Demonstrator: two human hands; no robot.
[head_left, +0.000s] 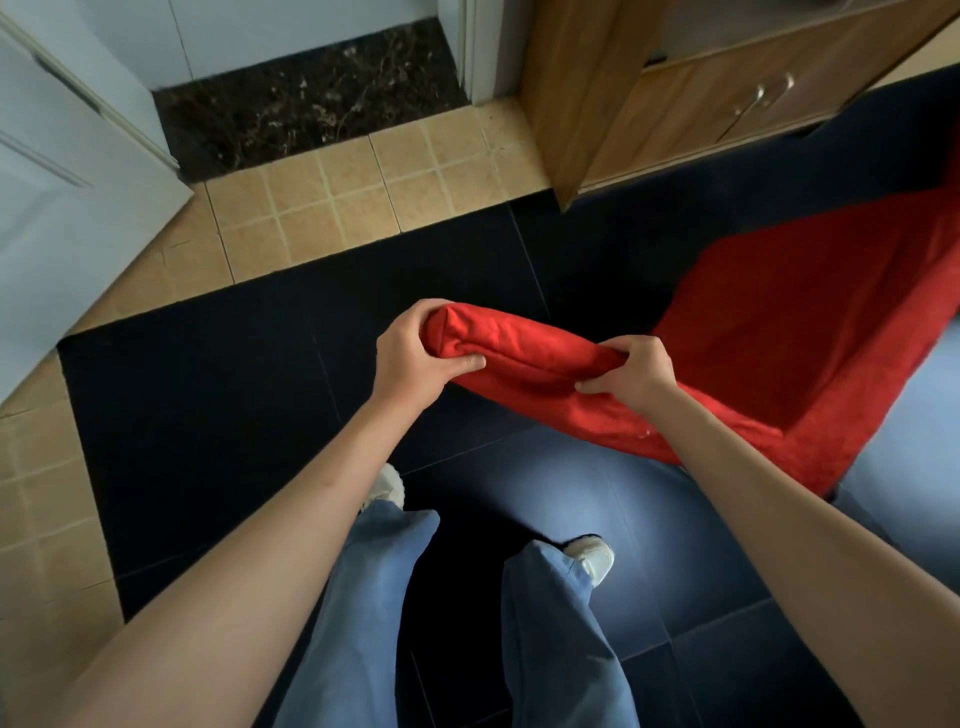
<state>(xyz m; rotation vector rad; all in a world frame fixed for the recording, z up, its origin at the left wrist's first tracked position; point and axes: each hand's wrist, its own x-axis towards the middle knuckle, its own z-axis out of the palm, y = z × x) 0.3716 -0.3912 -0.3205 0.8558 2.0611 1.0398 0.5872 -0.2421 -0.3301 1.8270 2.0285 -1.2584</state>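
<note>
Red cloth (753, 332): rolled end gripped by left hand (415, 353), right hand (636, 371) pinching beside it, likely to keep the roll tight; remainder trails rightward

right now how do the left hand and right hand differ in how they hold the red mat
The left hand grips the red mat at the very end of its rolled part; the right hand grips farther along the roll, where the mat opens out flat. The left hand reaches a little farther forward than the right hand. Both curl their fingers round the same roll.
</note>
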